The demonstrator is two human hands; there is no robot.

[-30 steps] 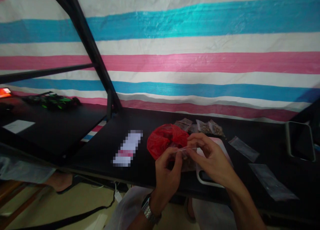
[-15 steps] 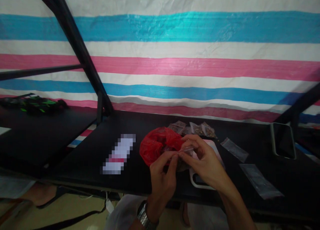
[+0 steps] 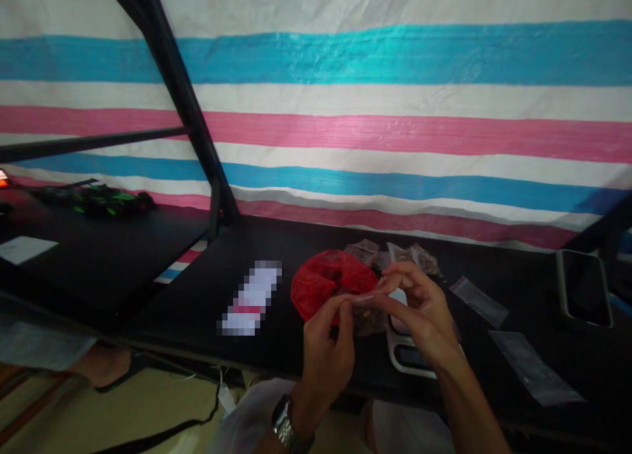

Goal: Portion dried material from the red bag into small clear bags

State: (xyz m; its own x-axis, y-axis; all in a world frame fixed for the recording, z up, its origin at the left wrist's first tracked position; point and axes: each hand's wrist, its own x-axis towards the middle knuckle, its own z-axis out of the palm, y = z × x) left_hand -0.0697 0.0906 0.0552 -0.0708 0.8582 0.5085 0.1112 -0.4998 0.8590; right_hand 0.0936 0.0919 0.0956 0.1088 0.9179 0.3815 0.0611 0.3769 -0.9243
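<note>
At the lower centre of the frame, a zip-lock bag (image 3: 368, 322) sits between your left hand (image 3: 326, 349) and right hand (image 3: 427, 316), over the table (image 3: 192, 316). Behind it and leftward lies a plastic bag (image 3: 313, 286); to its right, partly beneath your right hand, a digital scale (image 3: 413, 358). Small filled bags (image 3: 363, 250) lie behind these. Right of the scale are two flat pouches (image 3: 536, 368), one nearer you, with a smartphone (image 3: 584, 288) at the right edge. Left of the plastic bag lies a masked item (image 3: 251, 297). Across a gap, mid-left, a second table (image 3: 128, 250) bears a toy car (image 3: 108, 202) behind a paper sheet (image 3: 27, 249). A tarpaulin (image 3: 395, 52) hangs behind, across the upper frame.
</note>
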